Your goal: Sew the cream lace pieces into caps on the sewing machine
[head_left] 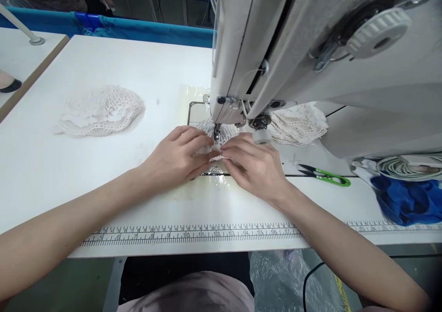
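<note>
A sewing machine [286,67] fills the upper right of the view, its head leaning over the work and its arm hiding much of the far side of the white surface [162,67]. To the left lies a folded pile of pale lace [103,111]; a second lace bundle [300,125] sits to the right of the needle area, partly covered by the machine. Green-handled snips [333,179] rest beyond the right hand [258,164], with a bunched blue cloth [409,201] and a coil of pale cord [397,168] at the far right. A printed ruler strip [193,233] runs along the near edge, crossed by the right forearm. Blue fabric [155,32] lines the back edge.

The lace piece [228,131] lies at the presser foot [217,131], between the left hand [179,157] and the right one. It is off-white and openwork, with narrow radiating slits and a ruffled near edge. The fingers of both hands are drawn together at that edge, close to one another, and seem to pinch it, though knuckles cover most of the grip.
</note>
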Available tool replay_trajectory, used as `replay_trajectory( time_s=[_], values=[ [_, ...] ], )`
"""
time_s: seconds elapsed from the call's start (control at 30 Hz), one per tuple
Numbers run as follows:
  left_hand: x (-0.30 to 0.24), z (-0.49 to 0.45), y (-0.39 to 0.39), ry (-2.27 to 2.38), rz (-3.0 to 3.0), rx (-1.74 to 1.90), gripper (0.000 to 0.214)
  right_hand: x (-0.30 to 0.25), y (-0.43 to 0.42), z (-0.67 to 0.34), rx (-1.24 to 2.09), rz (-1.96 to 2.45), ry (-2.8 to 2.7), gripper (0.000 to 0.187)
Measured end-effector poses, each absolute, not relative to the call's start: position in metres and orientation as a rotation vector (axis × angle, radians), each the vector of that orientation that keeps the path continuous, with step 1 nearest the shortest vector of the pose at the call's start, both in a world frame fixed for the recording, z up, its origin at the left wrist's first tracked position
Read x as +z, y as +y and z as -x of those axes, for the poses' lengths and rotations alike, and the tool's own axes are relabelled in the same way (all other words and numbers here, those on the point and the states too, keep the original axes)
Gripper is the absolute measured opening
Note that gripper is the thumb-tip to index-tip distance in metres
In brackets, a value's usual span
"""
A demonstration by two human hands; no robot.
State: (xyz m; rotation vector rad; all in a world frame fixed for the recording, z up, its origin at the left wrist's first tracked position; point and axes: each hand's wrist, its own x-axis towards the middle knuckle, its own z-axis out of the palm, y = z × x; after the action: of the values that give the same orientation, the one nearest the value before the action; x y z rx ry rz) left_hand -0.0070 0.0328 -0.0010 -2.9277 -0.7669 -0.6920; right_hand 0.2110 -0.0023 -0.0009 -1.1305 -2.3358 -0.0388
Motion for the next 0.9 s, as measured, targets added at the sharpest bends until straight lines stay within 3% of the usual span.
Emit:
replay_trajectory(
  time_s=[0.3,0.9],
  values=[
    [0.004,0.009,0.011,-0.562,2.763,-0.495,0.028,0.001,-0.007,-0.214,-0.209,1.031,-2.449,0.017],
    [-0.004,0.006,0.036,-0.718,2.824,-0.603,0.028,-0.004,0.007,-0.215,-0.25,1.189,-2.439,0.021]
  ],
)
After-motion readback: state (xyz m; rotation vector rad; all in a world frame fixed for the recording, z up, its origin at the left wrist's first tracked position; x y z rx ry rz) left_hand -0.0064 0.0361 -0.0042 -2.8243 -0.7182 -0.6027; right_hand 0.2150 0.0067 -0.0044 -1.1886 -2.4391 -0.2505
